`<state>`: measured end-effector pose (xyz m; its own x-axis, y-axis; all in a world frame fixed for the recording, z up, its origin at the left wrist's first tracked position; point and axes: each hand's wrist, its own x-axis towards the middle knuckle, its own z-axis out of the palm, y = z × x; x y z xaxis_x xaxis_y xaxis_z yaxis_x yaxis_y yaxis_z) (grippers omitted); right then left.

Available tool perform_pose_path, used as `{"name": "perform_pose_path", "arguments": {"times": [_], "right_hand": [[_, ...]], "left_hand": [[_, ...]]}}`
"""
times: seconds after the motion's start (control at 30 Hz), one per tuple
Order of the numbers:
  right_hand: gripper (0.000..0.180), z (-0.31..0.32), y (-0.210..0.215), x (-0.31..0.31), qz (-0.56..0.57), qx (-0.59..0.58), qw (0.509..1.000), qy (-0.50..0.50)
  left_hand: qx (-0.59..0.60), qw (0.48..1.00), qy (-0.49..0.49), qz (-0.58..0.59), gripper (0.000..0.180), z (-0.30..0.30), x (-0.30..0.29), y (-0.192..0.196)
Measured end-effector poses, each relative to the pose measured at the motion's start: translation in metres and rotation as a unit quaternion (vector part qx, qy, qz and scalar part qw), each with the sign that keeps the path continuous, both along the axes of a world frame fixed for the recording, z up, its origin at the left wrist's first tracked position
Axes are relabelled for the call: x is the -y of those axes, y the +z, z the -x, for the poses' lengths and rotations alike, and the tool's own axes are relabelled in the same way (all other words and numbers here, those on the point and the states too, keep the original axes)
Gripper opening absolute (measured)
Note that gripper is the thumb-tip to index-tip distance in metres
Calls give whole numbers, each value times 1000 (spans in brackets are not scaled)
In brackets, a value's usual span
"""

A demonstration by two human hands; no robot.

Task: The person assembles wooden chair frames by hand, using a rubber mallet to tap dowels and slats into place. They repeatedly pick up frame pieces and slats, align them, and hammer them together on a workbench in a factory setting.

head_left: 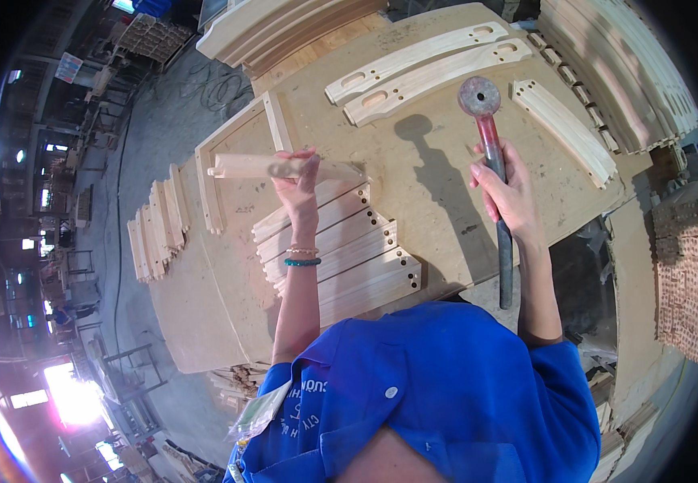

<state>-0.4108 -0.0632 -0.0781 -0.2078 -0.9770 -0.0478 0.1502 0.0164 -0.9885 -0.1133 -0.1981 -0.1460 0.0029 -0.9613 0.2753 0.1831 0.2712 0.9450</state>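
My right hand [510,189] is closed around the shaft of a mallet [479,98]. It has a round grey head with a dark centre spot, a red neck and a long dark handle that reaches down past my wrist. My left hand [296,183] is closed on a short pale wooden board [240,167], held crosswise above the worktable; motion or glare smears the part near my fingers. Just below that hand, several wooden slats [341,241] with dark holes at their right ends lie side by side. Two long curved rails [437,76] with slots and holes lie farther back.
A brown-topped worktable [445,233] spans the middle. A shorter curved piece [566,133] lies to the right, before stacked curved boards [606,64]. An angled wooden frame [208,185] and a row of narrow strips [158,221] are at left. More wood is stacked [683,274] at far right.
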Motion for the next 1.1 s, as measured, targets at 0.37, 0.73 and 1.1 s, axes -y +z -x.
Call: {"name": "perform_pose_path", "arguments": {"times": [0.37,0.73,1.1], "right_hand": [[33,10,-3,-6,-31,-18,999,16],[33,16,-13,0,-28,-13,1000,-1],[33,20,-21,-3,-51,-16,999,1]], "left_hand": [[104,987,-118,-30,43,1,7,17],[113,981,-113,-108,51,-14,6,29],[89,970,-151,-166,49,-35,3,34]]}}
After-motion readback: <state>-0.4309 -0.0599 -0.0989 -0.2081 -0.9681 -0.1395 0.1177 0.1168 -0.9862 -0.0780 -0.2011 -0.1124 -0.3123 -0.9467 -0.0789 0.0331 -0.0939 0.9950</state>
